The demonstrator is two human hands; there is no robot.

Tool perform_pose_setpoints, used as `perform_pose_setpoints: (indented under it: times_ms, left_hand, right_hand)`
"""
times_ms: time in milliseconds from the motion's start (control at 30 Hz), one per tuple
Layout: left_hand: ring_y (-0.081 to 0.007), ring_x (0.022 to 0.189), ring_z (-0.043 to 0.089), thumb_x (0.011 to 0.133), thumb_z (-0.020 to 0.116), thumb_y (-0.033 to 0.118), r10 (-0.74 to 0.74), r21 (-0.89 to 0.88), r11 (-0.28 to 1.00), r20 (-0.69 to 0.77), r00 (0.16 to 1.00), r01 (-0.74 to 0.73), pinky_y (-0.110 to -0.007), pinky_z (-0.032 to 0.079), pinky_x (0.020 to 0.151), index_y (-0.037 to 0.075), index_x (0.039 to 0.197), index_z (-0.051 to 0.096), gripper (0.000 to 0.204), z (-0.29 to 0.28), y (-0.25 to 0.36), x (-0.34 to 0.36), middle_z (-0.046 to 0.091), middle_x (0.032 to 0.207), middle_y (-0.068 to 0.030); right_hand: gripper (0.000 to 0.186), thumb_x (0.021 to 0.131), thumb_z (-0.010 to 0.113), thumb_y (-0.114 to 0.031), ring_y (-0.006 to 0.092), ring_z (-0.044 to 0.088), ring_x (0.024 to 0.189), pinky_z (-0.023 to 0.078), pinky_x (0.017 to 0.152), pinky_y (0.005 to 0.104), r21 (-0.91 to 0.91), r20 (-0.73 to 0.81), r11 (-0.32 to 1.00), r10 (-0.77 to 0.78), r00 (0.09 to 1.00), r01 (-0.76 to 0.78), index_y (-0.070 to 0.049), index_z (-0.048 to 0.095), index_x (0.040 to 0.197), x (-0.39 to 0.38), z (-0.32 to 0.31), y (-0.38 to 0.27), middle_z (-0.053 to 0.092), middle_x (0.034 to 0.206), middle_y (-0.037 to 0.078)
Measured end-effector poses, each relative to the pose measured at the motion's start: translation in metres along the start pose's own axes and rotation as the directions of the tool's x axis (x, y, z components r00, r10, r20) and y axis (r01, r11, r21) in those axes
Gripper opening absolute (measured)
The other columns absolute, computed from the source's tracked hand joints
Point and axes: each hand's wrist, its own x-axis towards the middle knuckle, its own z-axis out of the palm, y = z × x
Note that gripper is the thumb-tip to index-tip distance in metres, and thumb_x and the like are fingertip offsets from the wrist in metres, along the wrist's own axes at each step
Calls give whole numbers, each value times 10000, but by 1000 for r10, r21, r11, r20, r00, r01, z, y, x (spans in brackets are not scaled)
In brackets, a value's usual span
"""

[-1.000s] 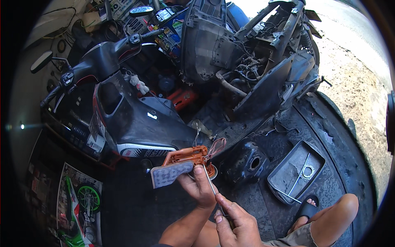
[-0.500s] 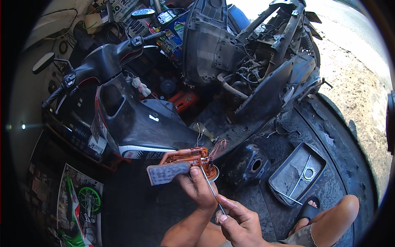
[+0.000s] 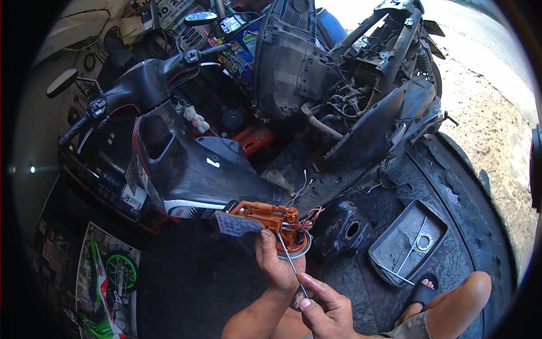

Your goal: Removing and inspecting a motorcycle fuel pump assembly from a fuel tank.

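Note:
My left hand (image 3: 278, 266) is closed on an orange plastic fuel pump (image 3: 274, 216), its thumb pressing near the flat grey mesh strainer (image 3: 239, 224) that sticks out to the left. Thin wires (image 3: 310, 217) rise from the pump's right end, by its round base with a pale rim. Pinched in my right hand (image 3: 328, 312) is a thin metal rod (image 3: 289, 261), like a screwdriver shaft. Its far tip meets the pump body beside the left thumb. Whatever handle it has is hidden in my fingers.
A black fuel tank (image 3: 339, 226) with a round opening lies just right of the pump. Farther right, a grey tray (image 3: 377, 265) holds a metal ring (image 3: 423, 242) and rods. Ahead stand a black scooter (image 3: 209, 169) and a partly stripped one (image 3: 361, 113). My sandalled foot (image 3: 420, 294) is at lower right.
The pump has shifted right and turned in my left hand, showing more of its round base and tilting the strainer. The rod has steepened slightly, its tip still against the pump.

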Motion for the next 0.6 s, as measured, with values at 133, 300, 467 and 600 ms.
perform_pose_setpoints:
  times_ms: [133, 300, 467, 600]
  left_hand:
    - [-255, 996, 678, 1041, 410, 407, -67, -62, 996, -8, 998, 66, -433, 549, 944, 48, 1310, 488, 456, -9, -4, 3, 640, 1131, -140]
    - [-243, 1050, 654, 1020, 459, 430, -32, -28, 999, 60, 998, 33, -460, 530, 979, 59, 1383, 431, 520, -8, -4, 4, 621, 1140, -124]
    - [-254, 1110, 628, 1000, 511, 443, -65, -8, 998, 158, 985, 68, -500, 531, 984, 42, 1432, 363, 608, -10, -1, 7, 594, 1179, -144]
    - [-250, 1128, 593, 985, 521, 493, -187, -104, 965, 361, 914, 239, -546, 517, 983, 48, 1465, 285, 696, -21, 12, 22, 609, 1094, -124]
  right_hand:
    - [420, 981, 549, -32, 91, 564, 911, 484, 792, 228, -119, -28, 986, -122, 992, 117, 34, 511, 1393, 3, 2, 3, 625, 1094, 34]
    - [531, 751, 667, 69, 186, 733, 814, 586, 592, 297, -330, -98, 922, -248, 964, 204, -30, 657, 1273, 5, 0, 10, 661, 812, 114]
    - [423, 977, 562, -49, 90, 560, 886, 482, 774, 232, -176, -1, 980, -89, 996, 88, 31, 512, 1389, -7, -4, -7, 623, 1050, 37]
    - [413, 970, 558, -46, 81, 557, 836, 469, 751, 228, -132, 7, 991, 32, 999, -31, 19, 523, 1376, -22, -7, -22, 623, 982, 34]
